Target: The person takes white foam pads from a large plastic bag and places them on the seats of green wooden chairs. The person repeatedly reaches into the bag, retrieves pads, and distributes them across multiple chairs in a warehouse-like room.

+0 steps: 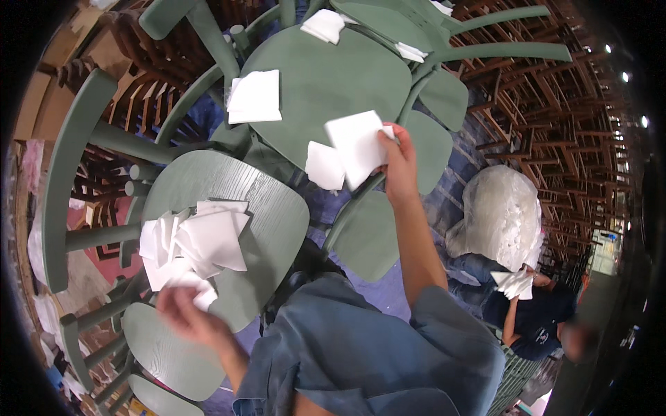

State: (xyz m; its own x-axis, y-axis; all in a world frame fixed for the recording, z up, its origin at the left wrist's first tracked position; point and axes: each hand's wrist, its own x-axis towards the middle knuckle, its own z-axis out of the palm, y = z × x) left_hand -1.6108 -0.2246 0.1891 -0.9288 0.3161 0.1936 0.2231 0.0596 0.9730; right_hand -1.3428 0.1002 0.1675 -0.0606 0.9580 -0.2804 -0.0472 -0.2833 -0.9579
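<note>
So the right hand (pixel 399 156) is pinching a flat white sheet (pixel 357 142) by its right edge, thumb on top, and holding it over the front edge of the far green seat (pixel 333 76). A smaller white piece (pixel 325 166) is showing just at that sheet's lower left; can't tell if it's resting on the seat or hanging past its edge. The left hand (pixel 187 312) is blurring, fingers near a loose white piece (pixel 201 291) at the low end of a messy white pile (pixel 198 239), and I can't tell if it's gripping. That pile is taking up the left side of the near green seat (pixel 270 215), a few corners sticking out, leaving green wood showing toward the right rim. Up on the far seat, a neat white stack (pixel 255 97) is lapping the left edge and another stack (pixel 322 26) is sitting near the back, with bare green between them. Other chairs are crowding both sides, so only narrow strips of blue floor (pixel 388 288) are showing. Off right, a big plastic bag (pixel 496 215) is bulging near a co-worker (pixel 541 305) who's holding white sheets too, and brown chair frames (pixel 555 139) are piling up behind.
</note>
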